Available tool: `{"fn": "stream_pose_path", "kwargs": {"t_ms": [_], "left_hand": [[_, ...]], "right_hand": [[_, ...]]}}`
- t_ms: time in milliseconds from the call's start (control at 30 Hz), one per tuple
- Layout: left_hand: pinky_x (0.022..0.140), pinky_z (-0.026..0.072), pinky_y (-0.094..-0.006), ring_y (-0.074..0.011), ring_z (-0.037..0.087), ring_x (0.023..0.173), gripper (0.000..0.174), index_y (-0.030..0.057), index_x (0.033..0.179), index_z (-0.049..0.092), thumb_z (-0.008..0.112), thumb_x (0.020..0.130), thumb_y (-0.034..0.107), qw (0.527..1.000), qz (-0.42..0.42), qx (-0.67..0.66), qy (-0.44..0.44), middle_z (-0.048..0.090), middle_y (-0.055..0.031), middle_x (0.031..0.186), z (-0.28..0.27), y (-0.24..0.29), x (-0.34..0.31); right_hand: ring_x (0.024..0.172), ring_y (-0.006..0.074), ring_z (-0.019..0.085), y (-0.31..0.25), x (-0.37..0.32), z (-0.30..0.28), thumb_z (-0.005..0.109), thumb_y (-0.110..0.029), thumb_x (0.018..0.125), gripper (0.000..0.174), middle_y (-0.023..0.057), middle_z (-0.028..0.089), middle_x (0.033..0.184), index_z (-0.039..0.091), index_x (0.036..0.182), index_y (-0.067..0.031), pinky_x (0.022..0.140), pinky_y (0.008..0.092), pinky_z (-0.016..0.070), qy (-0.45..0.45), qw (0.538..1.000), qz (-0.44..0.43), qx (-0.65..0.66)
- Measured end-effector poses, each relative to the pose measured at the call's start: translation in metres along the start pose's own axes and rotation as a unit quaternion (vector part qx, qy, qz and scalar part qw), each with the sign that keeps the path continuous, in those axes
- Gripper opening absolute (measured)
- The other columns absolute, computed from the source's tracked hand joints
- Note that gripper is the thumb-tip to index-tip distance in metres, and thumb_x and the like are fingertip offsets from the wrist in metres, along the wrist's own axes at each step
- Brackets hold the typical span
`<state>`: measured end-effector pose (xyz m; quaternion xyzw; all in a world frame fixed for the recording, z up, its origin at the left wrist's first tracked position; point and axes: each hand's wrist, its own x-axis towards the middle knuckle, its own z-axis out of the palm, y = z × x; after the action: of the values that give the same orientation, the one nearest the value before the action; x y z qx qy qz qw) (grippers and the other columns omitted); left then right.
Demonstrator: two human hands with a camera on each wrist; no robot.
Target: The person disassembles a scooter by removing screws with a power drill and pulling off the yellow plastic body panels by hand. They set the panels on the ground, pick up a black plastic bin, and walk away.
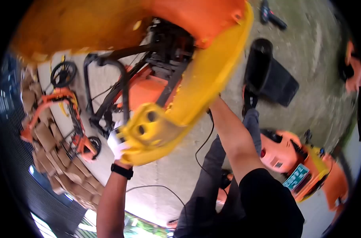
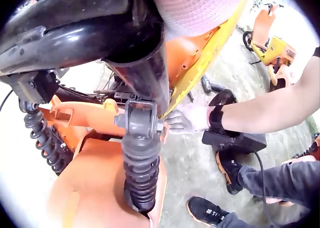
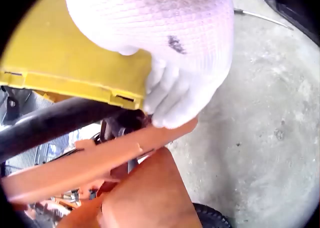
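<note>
A long yellow body panel (image 1: 212,75) runs along the side of a partly stripped scooter with a black tube frame (image 1: 125,85). My left hand (image 1: 116,142), in a white knit glove, grips the panel's end by its two dark holes. In the left wrist view that glove (image 2: 200,10) overlaps the frame tube, above a black shock absorber (image 2: 141,163). The panel hides my right hand in the head view. The right wrist view shows this gloved hand (image 3: 175,52) with fingers curled over the yellow panel's edge (image 3: 75,82), close above an orange part (image 3: 100,160).
A black plastic bin (image 1: 281,81) lies on the concrete floor beside my foot. Another orange scooter (image 1: 281,152) stands at right, a stripped one (image 1: 75,119) at left near stacked brown packages (image 1: 49,137). A power tool (image 1: 272,18) lies at the top; a cable (image 1: 156,186) crosses the floor.
</note>
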<state>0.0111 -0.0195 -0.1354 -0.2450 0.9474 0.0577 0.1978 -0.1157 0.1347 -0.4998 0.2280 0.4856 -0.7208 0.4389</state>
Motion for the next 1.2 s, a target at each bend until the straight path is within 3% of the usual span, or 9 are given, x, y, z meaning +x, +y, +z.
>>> {"fn": "stream_pose_path", "kwargs": {"t_ms": [33, 100, 133, 167, 233, 300, 367, 633, 1200], "left_hand": [[0.088, 0.0456, -0.0422, -0.0322, 0.057, 0.103, 0.035, 0.0061, 0.117, 0.059, 0.062, 0.085, 0.022, 0.991, 0.039, 0.116, -0.048, 0.057, -0.0148, 0.11, 0.012, -0.021, -0.008], [0.105, 0.0383, -0.0456, -0.0339, 0.05, 0.125, 0.044, 0.0026, 0.133, 0.055, 0.055, 0.094, 0.023, 0.818, 0.173, 0.52, -0.177, 0.054, -0.0195, 0.136, 0.072, -0.139, -0.042], [0.1, 0.0417, -0.0471, -0.0362, 0.055, 0.119, 0.039, 0.0021, 0.124, 0.062, 0.055, 0.09, 0.02, 0.799, 0.105, 0.549, -0.224, 0.061, -0.0188, 0.127, 0.057, -0.121, -0.037], [0.093, 0.0465, -0.0466, -0.0354, 0.062, 0.107, 0.032, 0.0019, 0.117, 0.066, 0.054, 0.092, 0.018, 0.902, 0.226, 0.368, -0.008, 0.066, -0.018, 0.115, 0.028, -0.072, -0.033], [0.085, 0.0499, -0.0453, -0.0366, 0.065, 0.098, 0.028, -0.0003, 0.113, 0.065, 0.053, 0.094, 0.015, 0.934, 0.052, 0.31, -0.172, 0.068, -0.0196, 0.109, -0.017, 0.021, -0.009], [0.084, 0.0503, -0.0444, -0.0371, 0.065, 0.097, 0.026, -0.0012, 0.112, 0.064, 0.053, 0.095, 0.014, 0.941, 0.108, 0.298, -0.119, 0.068, -0.0203, 0.108, -0.01, 0.006, -0.007], [0.082, 0.0507, -0.0435, -0.0376, 0.065, 0.095, 0.025, -0.0021, 0.111, 0.064, 0.052, 0.096, 0.014, 0.945, 0.157, 0.281, -0.063, 0.068, -0.021, 0.108, -0.007, -0.002, -0.011], [0.074, 0.0493, -0.0415, -0.0312, 0.065, 0.081, 0.02, -0.0025, 0.101, 0.066, 0.052, 0.092, 0.009, 0.966, 0.145, 0.214, -0.005, 0.07, -0.0158, 0.095, -0.002, -0.002, -0.015], [0.078, 0.0491, -0.04, -0.0277, 0.064, 0.083, 0.019, -0.0063, 0.098, 0.063, 0.053, 0.085, 0.002, 0.995, 0.004, 0.099, 0.031, 0.068, -0.0148, 0.094, 0.003, 0.001, -0.007]], "right_hand": [[0.105, 0.0263, 0.062, 0.01, 0.011, 0.0, 0.051, -0.032, 0.098, 0.048, 0.0157, 0.065, 0.114, 0.05, 0.132, 0.001, 0.09, 0.0348, 0.0482, 0.006, 0.998, -0.03, -0.046], [0.102, 0.0217, 0.063, 0.048, 0.058, -0.021, 0.051, -0.029, 0.098, 0.046, 0.0148, 0.066, 0.112, 0.05, 0.13, 0.0033, 0.089, 0.0299, 0.0484, 0.106, 0.937, -0.249, -0.221], [0.105, 0.0253, 0.063, 0.019, 0.037, -0.016, 0.053, -0.027, 0.097, 0.045, 0.0176, 0.066, 0.114, 0.05, 0.13, 0.0034, 0.091, 0.032, 0.0478, 0.097, 0.959, -0.224, -0.141], [0.108, 0.0289, 0.063, -0.017, 0.012, -0.01, 0.054, -0.025, 0.096, 0.044, 0.0204, 0.065, 0.117, 0.051, 0.13, 0.0035, 0.094, 0.0341, 0.0472, 0.085, 0.974, -0.2, -0.062], [0.104, 0.022, 0.059, -0.02, 0.016, -0.011, 0.054, -0.015, 0.094, 0.043, 0.0134, 0.065, 0.109, 0.051, 0.133, 0.0021, 0.095, 0.0289, 0.0438, 0.099, 0.967, -0.215, -0.09], [0.109, 0.0274, 0.059, -0.044, -0.008, -0.01, 0.057, -0.021, 0.093, 0.047, 0.0185, 0.064, 0.113, 0.05, 0.136, -0.0016, 0.098, 0.0334, 0.0435, 0.117, 0.977, -0.143, -0.103], [0.117, 0.0348, 0.054, -0.048, -0.008, -0.015, 0.062, -0.03, 0.09, 0.055, 0.0206, 0.059, 0.121, 0.048, 0.139, -0.008, 0.1, 0.0421, 0.044, 0.135, 0.889, -0.221, -0.377], [0.115, 0.0384, 0.052, -0.064, 0.021, -0.041, 0.066, -0.04, 0.087, 0.049, 0.0184, 0.057, 0.119, 0.063, 0.117, -0.0025, 0.096, 0.0442, 0.0449, 0.036, 0.838, -0.34, -0.425], [0.098, 0.0446, 0.061, -0.05, -0.032, 0.018, 0.03, -0.056, 0.1, 0.068, 0.0244, 0.068, 0.093, 0.068, 0.099, 0.0005, 0.085, 0.0471, 0.0464, -0.023, 0.987, -0.023, -0.161]]}}
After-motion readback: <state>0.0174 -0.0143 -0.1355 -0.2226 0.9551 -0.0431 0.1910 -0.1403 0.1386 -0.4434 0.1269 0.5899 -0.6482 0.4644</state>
